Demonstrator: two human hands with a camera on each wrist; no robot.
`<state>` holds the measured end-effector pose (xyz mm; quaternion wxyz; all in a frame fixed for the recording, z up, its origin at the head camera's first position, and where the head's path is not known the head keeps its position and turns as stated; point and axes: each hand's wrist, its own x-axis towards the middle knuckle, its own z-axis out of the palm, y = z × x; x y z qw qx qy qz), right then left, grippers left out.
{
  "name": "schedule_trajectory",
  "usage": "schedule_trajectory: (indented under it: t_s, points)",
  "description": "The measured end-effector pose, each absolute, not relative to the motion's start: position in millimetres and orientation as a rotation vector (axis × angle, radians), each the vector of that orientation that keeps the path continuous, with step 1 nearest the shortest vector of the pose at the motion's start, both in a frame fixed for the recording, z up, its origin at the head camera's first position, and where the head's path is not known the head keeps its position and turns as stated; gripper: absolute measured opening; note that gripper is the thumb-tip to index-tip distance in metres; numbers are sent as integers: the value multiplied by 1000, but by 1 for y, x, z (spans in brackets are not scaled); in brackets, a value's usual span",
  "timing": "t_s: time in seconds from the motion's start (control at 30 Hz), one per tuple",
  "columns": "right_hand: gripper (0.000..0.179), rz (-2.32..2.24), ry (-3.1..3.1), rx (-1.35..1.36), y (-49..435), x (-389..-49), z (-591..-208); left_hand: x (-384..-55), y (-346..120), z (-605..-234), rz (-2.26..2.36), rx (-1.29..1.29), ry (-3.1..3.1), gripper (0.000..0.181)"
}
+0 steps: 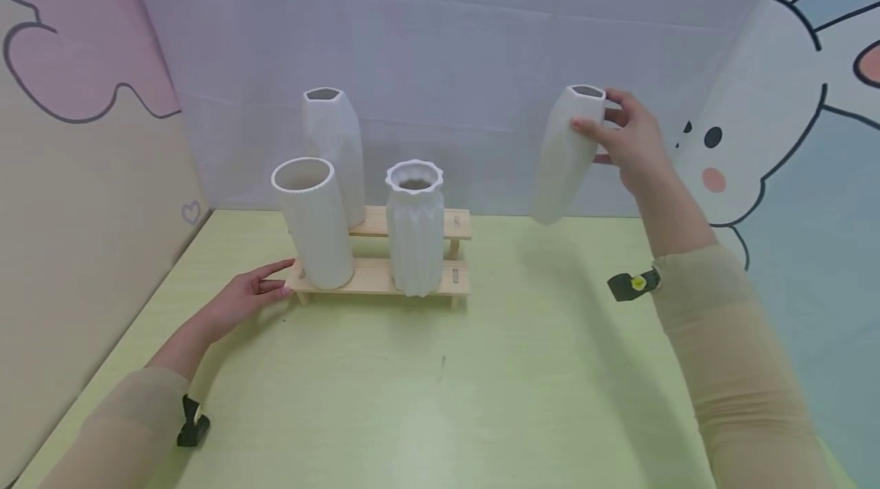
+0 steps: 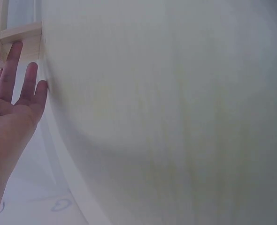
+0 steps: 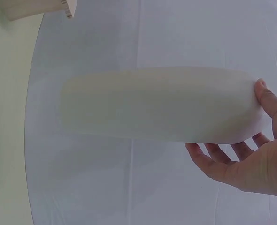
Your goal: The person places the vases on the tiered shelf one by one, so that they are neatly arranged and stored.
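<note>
My right hand (image 1: 632,134) grips a tall white faceted vase (image 1: 565,157) near its mouth, thumb on one side and fingers on the other. The vase hangs tilted in the air, right of a two-step wooden stand (image 1: 371,277). In the right wrist view, the vase (image 3: 152,105) lies across the picture, its narrowing end in the hand (image 3: 251,159). At the stand's left end, my left hand (image 1: 241,302) touches the lower step. Its fingers (image 2: 29,79) look extended and loosely spread in the left wrist view, by the wooden stand (image 2: 23,33).
On the lower step stand a white cylindrical vase (image 1: 316,225) and a ribbed vase with a scalloped rim (image 1: 415,237). Another faceted vase (image 1: 337,145) is on the upper step at left. Around the pale green table (image 1: 412,382) rise a pale back sheet (image 1: 440,53) and cartoon-printed side panels.
</note>
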<state>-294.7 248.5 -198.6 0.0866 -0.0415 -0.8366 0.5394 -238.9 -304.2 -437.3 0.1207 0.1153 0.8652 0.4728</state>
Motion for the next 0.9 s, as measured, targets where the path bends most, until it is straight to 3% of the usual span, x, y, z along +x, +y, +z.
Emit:
schedule_trajectory:
  t_s: [0.9]
  points:
    - [70, 1774, -2397, 101, 170, -296, -180, -242, -314, -444, 1407, 328, 2507, 67]
